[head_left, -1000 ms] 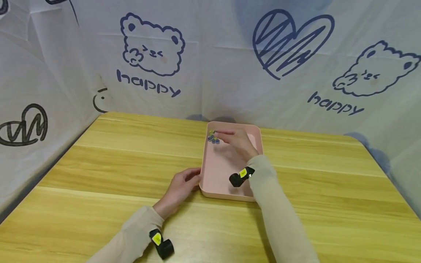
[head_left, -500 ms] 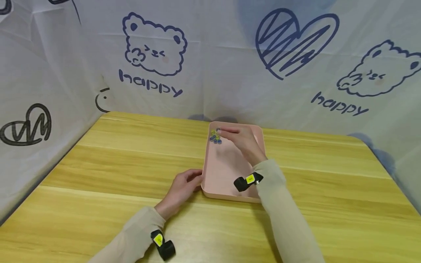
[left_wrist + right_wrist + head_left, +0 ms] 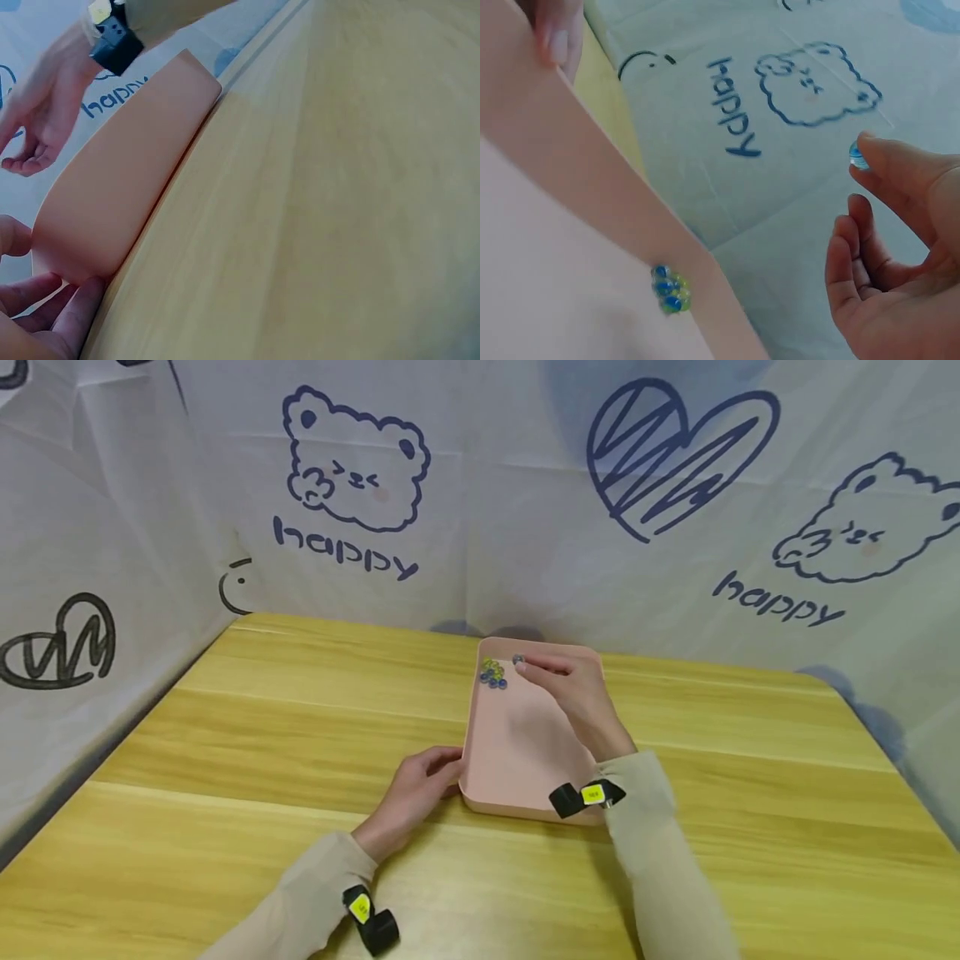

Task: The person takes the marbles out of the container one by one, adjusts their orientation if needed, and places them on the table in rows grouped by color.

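My right hand [image 3: 581,693] pinches a clear glass marble with blue in it [image 3: 858,155] between thumb and forefinger, raised over the far part of the pink tray [image 3: 517,752]. Its other fingers are curled loosely below the pinch in the right wrist view. A cluster of blue and yellow-green marbles [image 3: 492,674] lies in the tray's far left corner. My left hand [image 3: 411,793] holds the tray's left wall near the front corner. In the left wrist view its fingers [image 3: 79,315] lie against the outer wall, with the thumb up at the rim.
The tray rests on a wood-grain table [image 3: 262,735], close to its back edge. Behind and to the left hangs a white cloth [image 3: 510,552] with drawn bears and hearts. Each sleeve bears a small black wrist camera [image 3: 375,927].
My right hand has drawn away to the right from the marble cluster, carrying the blue marble in its fingertips. The left hand has stayed at the tray wall.
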`<state>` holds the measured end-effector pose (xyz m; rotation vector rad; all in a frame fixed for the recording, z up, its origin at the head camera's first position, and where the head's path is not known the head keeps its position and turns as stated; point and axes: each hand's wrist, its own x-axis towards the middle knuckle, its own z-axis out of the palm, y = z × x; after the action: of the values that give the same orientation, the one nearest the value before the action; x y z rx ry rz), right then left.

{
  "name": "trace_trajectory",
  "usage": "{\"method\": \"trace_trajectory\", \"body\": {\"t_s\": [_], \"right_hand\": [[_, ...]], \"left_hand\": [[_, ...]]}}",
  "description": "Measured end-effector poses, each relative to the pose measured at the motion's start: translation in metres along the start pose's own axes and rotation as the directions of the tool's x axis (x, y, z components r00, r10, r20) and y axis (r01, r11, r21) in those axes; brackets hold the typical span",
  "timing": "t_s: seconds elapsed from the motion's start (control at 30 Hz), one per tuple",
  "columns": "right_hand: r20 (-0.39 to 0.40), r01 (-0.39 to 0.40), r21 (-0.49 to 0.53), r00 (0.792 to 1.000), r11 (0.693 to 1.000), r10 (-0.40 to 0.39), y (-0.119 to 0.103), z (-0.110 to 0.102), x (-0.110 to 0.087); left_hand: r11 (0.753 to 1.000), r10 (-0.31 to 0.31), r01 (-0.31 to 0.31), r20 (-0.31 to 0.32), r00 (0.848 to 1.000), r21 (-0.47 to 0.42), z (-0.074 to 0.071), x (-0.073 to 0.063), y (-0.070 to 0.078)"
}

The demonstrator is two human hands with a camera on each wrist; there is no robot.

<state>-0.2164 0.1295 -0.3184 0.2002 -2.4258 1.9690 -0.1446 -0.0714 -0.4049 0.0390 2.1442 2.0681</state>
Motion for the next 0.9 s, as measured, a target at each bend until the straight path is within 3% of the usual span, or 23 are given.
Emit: {"method": "trace_trajectory", "body": {"t_s": [0.33, 0.63, 0.9], "right_hand": [[0.022, -0.022, -0.049, 0.999, 0.999, 0.024, 0.010, -0.011, -0.003], [-0.044, -0.057, -0.167, 0.998, 0.984, 0.050, 0.020, -0.021, -0.009], [-0.019, -0.051, -0.153, 0.999, 0.987, 0.048, 0.015, -0.026, -0.020]], "left_hand": [[1.000, -0.005, 0.005, 0.001, 1.000, 0.030, -0.002, -0.002, -0.001], [1.000, 0.009, -0.009, -0.001, 1.000, 0.013, 0.001, -0.002, -0.003], [1.000, -0.001, 0.001, -0.003, 1.000, 0.009, 0.000, -0.005, 0.000]]}}
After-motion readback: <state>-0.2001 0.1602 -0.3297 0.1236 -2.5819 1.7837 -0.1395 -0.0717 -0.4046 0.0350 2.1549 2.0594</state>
